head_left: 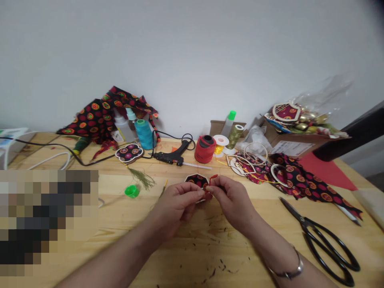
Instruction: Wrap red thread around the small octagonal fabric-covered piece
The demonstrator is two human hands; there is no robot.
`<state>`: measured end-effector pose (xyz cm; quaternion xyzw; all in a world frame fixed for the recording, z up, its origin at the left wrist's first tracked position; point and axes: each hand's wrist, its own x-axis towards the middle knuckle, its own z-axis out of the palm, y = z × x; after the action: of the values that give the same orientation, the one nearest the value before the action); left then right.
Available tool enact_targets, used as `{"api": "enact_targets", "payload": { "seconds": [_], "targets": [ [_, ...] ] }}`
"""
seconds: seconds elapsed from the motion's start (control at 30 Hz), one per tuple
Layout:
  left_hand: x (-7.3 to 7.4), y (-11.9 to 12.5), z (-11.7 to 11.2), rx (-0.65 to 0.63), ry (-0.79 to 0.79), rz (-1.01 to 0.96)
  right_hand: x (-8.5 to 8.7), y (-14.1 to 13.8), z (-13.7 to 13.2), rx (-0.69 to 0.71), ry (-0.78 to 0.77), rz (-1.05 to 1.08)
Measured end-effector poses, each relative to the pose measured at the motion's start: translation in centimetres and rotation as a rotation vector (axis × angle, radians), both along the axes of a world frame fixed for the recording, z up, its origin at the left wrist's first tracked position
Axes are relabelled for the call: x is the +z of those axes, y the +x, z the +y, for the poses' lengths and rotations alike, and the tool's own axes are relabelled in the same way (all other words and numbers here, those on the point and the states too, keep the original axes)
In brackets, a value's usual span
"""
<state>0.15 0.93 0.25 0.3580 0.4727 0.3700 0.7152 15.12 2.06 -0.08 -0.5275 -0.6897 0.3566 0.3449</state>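
Observation:
Both my hands meet over the middle of the table around a small octagonal ornament with dark patterned fabric inside a pale wooden frame. A red cord runs at its right edge. My left hand is closed, thumb and forefinger pinching at the ornament's right side, where cord and edge meet. My right hand pinches the red cord between thumb and forefinger. The lower part of the ornament is mostly hidden behind my fingers.
Black scissors lie at right. Behind my hands are a glue gun, red thread spool and teal thread cone. A green cap, tasselled ornament and patterned fabric are left; a cardboard box stands right.

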Motion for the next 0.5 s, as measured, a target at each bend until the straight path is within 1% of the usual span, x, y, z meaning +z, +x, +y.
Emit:
{"api": "enact_targets", "payload": {
  "seconds": [0.1, 0.17, 0.23, 0.33, 0.4, 0.43, 0.5],
  "targets": [
    [-0.2, -0.1, -0.1, -0.040, 0.061, 0.117, -0.1, 0.1, 0.0, -0.023, 0.020, -0.003],
    [-0.4, 0.0, -0.1, -0.072, 0.152, 0.255, -0.1, 0.1, 0.1, -0.027, 0.006, 0.033],
    [-0.6, 0.0, -0.2, -0.083, 0.327, 0.419, -0.1, 0.1, 0.1, -0.031, -0.027, 0.086],
    [-1.0, 0.2, -0.5, -0.075, 0.684, 0.622, -0.1, -0.1, 0.2, -0.048, -0.123, 0.181],
    [-1.5, 0.2, -0.7, -0.083, 0.887, 0.728, -0.1, -0.2, 0.2, -0.057, -0.204, 0.257],
    [-1.7, 0.2, -0.8, -0.086, 0.967, 0.781, 0.0, -0.3, 0.1, -0.058, -0.244, 0.297],
    [-2.1, 0.1, -1.0, -0.105, 1.078, 0.877, 0.1, -0.4, 0.0, -0.063, -0.313, 0.387]
  ]
}}
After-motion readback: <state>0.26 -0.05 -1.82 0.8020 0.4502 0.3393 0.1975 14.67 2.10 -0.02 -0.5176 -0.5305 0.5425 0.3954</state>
